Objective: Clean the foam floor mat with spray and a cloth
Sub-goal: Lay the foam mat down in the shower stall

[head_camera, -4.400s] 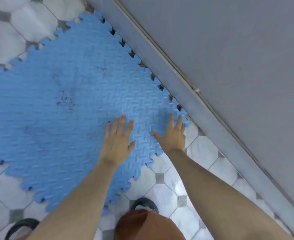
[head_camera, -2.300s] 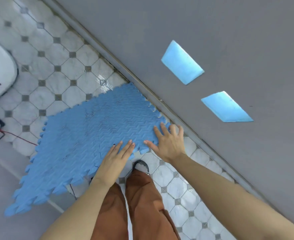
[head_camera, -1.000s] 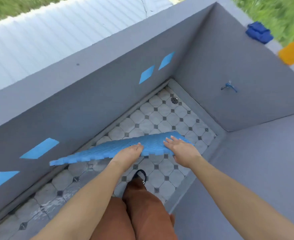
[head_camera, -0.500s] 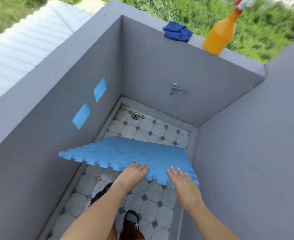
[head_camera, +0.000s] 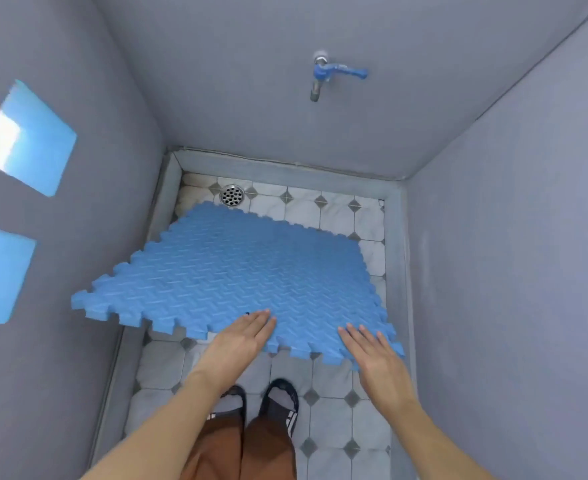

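Note:
The blue foam mat (head_camera: 244,271), with a jigsaw edge and a ribbed top, hangs roughly level above the tiled floor of a narrow stall. Its left corner reaches the left wall and its far edge lies near the drain. My left hand (head_camera: 240,337) grips the mat's near edge at the middle, fingers flat on top. My right hand (head_camera: 372,355) grips the near right corner the same way. Both thumbs are hidden under the mat. No spray bottle or cloth is in view.
Grey walls close the stall on the left, far side and right. A blue tap (head_camera: 330,76) sticks out of the far wall. A round drain (head_camera: 232,195) sits at the far left of the white tiled floor (head_camera: 330,386). My sandalled feet (head_camera: 278,403) stand below the mat's near edge.
I lifted the mat off the floor and carried it into the stall, toward the tap wall. My view has tipped down, so the orange bottle and blue cloth on the wall top are out of sight.

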`<state>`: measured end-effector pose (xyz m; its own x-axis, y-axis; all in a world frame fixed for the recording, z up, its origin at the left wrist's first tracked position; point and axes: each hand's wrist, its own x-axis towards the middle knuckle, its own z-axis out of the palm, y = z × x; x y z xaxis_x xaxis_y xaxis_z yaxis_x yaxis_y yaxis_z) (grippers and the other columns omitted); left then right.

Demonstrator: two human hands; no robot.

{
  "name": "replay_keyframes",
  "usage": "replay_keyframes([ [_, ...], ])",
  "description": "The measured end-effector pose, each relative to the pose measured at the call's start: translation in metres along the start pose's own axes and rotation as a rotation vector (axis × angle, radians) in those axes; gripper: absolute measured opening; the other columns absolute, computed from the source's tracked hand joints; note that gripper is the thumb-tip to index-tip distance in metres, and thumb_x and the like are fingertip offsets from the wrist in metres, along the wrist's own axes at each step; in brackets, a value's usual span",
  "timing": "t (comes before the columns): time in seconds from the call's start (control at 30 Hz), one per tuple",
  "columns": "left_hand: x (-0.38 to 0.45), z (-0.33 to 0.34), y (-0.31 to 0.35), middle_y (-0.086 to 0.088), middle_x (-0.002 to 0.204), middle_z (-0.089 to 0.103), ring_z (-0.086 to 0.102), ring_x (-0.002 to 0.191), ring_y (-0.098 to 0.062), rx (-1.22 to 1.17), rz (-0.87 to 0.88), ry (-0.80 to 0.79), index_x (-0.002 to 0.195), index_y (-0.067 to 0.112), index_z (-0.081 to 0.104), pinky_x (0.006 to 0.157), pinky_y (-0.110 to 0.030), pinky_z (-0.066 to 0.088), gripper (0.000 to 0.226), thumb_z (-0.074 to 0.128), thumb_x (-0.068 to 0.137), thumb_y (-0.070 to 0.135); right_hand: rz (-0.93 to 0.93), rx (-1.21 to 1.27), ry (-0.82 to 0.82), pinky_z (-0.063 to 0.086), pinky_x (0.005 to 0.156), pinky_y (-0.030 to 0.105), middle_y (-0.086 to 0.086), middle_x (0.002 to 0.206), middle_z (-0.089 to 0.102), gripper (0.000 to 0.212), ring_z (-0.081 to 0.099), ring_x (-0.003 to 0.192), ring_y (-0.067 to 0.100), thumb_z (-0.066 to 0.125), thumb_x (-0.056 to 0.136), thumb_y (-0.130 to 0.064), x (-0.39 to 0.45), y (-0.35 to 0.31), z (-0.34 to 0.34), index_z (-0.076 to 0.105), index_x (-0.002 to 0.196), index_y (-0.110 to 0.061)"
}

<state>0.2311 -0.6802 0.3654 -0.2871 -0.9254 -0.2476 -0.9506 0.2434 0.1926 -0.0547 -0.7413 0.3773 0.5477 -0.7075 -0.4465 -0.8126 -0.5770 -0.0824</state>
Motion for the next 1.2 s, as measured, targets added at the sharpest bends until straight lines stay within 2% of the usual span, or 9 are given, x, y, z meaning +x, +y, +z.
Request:
replay_keyframes([
  [0.13,-0.010,0.040,-0.042,-0.013,0.120,0.066,0.066,0.105,-0.026,-0.015,-0.009,-0.080,0.119,0.003,0.065,0.082,-0.042,0.055,0.081,0.092,0.043,0.006,0.008,-0.002,-0.056,0.026,0.108,0.038,0.002,0.135,0.061,0.107,0.060,0.122,0.025,0.076,0.040,0.019,0.006,0.036,0.038,0.051,0.137,-0.017],
  [0.23,-0.016,0.065,-0.054,-0.011,0.134,0.056,0.058,0.119,-0.025,-0.026,0.067,-0.129,0.137,0.006,0.048,0.089,-0.043,0.052,0.095,0.091,0.055,0.027,0.028,0.044,-0.118,0.031,0.114,0.039,0.003,0.141,0.055,0.106,0.054,0.129,0.024,0.079,0.047,0.012,0.016,0.052,0.055,0.045,0.142,-0.020],
  [0.37,-0.013,0.097,-0.054,-0.008,0.143,0.046,0.051,0.126,-0.026,-0.063,0.056,-0.190,0.151,0.015,0.008,0.096,-0.041,0.047,0.113,0.074,0.068,0.053,0.036,0.103,-0.264,0.002,0.120,0.036,-0.001,0.163,0.013,0.078,0.014,0.151,0.019,0.061,0.092,-0.030,0.033,0.063,0.071,0.015,0.155,-0.026],
  [0.5,0.010,0.144,-0.053,-0.008,0.151,0.034,0.025,0.142,-0.025,-0.013,0.033,-0.178,0.151,0.011,-0.001,0.105,-0.042,0.039,0.130,0.087,0.058,0.028,0.051,0.077,-0.343,0.000,0.122,0.042,-0.003,0.164,-0.010,0.073,-0.003,0.151,0.019,0.045,0.101,-0.038,0.077,0.069,0.102,-0.001,0.156,-0.024],
  [0.6,0.015,0.210,-0.054,-0.004,0.160,0.002,-0.011,0.146,-0.022,0.041,0.038,-0.170,0.150,0.008,0.005,0.117,-0.038,0.006,0.123,0.085,0.057,0.012,0.040,-0.024,-0.433,0.000,0.120,0.045,-0.006,0.160,-0.023,0.087,-0.010,0.151,0.022,0.053,0.099,-0.019,0.108,0.063,0.156,-0.015,0.154,-0.022],
  [0.87,0.023,0.350,-0.061,-0.009,0.159,0.007,0.001,0.147,-0.028,0.137,-0.014,-0.110,0.149,0.005,0.013,0.117,-0.038,-0.003,0.099,0.071,0.069,0.000,0.061,-0.074,-0.314,0.005,0.120,0.046,-0.001,0.145,-0.042,0.101,-0.018,0.147,0.021,0.042,0.103,-0.022,0.124,0.062,0.297,-0.057,0.123,-0.020],
  [0.97,0.022,0.388,-0.061,-0.012,0.159,0.009,0.008,0.145,-0.033,0.186,0.011,-0.078,0.150,0.004,0.005,0.116,-0.041,-0.001,0.083,0.050,0.080,-0.007,0.070,-0.064,-0.300,0.009,0.121,0.047,0.001,0.151,-0.037,0.090,-0.013,0.149,0.025,0.039,0.103,-0.026,0.128,0.065,0.326,-0.046,0.133,-0.019],
  [1.1,0.023,0.402,-0.057,-0.010,0.159,-0.001,0.000,0.146,-0.032,0.181,0.022,-0.060,0.150,0.006,-0.003,0.115,-0.039,-0.004,0.078,0.015,0.078,-0.018,0.066,-0.051,-0.186,0.027,0.115,0.051,0.006,0.163,0.002,0.083,0.013,0.150,0.030,0.052,0.097,-0.030,0.126,0.069,0.348,-0.007,0.153,-0.015],
  [1.2,0.024,0.408,-0.060,-0.008,0.158,-0.011,-0.003,0.146,-0.031,0.113,0.045,-0.084,0.150,0.006,-0.005,0.118,-0.038,0.002,0.071,0.026,0.089,-0.010,0.054,-0.050,-0.197,0.031,0.113,0.051,0.008,0.163,0.008,0.079,0.017,0.149,0.030,0.054,0.097,-0.029,0.123,0.076,0.354,0.002,0.154,-0.013],
])
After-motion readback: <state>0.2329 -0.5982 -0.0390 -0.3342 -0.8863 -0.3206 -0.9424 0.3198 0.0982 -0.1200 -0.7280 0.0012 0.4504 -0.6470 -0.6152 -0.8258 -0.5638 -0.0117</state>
